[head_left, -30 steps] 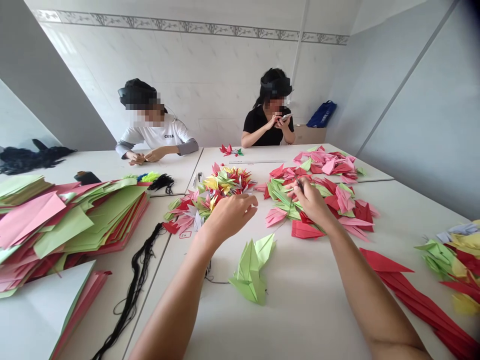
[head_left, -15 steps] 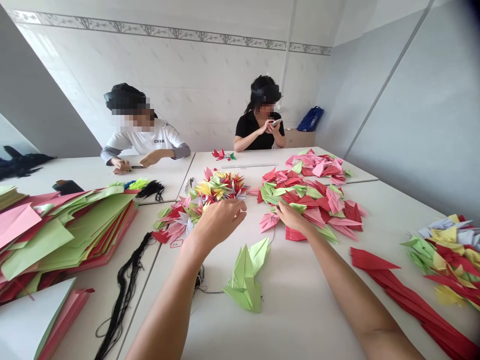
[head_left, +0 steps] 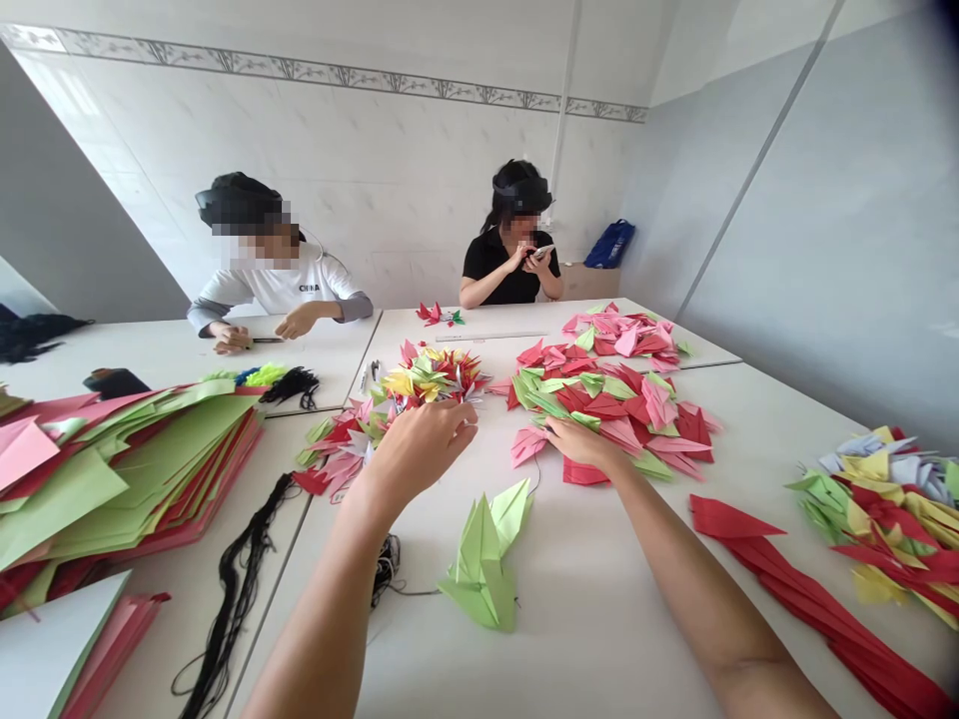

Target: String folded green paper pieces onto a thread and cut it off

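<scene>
Tiled walls rise behind joined white tables, with one co-worker and another seated beyond the far edge. Near the middle, the left hand, fingers together, sits just beside a multicoloured cluster of origami cranes. The right hand, fingers together, reaches a loose pile of paper cranes; whether either hand grips anything cannot be told. One large green paper crane lies between the hands and the near edge.
</scene>
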Tool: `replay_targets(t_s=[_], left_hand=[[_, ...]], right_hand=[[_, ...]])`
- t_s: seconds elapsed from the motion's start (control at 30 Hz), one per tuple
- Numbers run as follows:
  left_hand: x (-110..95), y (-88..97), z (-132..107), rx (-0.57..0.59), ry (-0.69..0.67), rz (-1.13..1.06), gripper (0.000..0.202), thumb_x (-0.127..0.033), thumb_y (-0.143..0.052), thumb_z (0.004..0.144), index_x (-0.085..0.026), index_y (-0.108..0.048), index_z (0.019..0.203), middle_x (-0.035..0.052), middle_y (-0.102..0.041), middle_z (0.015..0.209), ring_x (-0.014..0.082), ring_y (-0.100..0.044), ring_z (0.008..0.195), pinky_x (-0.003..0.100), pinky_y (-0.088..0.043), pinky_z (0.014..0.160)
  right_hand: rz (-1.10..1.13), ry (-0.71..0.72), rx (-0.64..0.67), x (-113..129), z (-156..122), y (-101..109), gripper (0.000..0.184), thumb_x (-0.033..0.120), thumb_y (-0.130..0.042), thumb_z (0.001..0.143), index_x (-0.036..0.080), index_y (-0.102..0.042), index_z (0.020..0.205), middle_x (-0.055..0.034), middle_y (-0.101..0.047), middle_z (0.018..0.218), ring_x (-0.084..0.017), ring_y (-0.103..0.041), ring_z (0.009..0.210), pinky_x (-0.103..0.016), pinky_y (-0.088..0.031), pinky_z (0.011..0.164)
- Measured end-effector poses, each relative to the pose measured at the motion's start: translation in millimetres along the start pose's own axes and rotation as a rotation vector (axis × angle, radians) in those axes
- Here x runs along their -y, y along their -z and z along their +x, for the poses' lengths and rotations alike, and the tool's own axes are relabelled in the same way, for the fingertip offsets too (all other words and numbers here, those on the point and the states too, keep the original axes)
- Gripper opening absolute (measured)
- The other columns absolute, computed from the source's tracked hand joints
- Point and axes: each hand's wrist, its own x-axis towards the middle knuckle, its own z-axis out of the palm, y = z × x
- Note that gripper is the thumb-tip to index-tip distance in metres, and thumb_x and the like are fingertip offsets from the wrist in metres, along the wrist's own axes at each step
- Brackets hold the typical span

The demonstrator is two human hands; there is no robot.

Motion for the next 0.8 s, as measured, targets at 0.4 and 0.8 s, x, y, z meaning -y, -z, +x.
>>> replay_targets(t_s=[0.4,0.8], left_hand=[[-10,-12.6,5,0.017,-0.02,-0.15,0.029,-0.03,-0.045,0.101,-0.022,-0.067,0.119,0.0067,-0.075,0.11,0.0227,-0.071,0.082,0.03,-0.041,0.063],[-21,-21.8,11,0.118,-0.067,-0.506,0.033,-0.027,-0.042,0.1,-0.021,-0.069,0.082,-0.002,-0.071,0.074,0.0146,-0.064,0.068,0.026,-0.039,0.065]], right_hand=[[0.328,0.203,-0.268,63,-41,47,0.023,0.043,-0.035,0.105,0.024,-0.046,0.096,0.0004,-0.052,0.085,-0.016,-0.05,0.074,-0.028,-0.042,0.068],[0.802,0.415,-0.305,96,-48,30,0.033,0.053,-0.057,0.097,0.021,-0.061,0.094,0.0031,-0.052,0.067,-0.011,-0.046,0.055,-0.024,-0.039,0.053]])
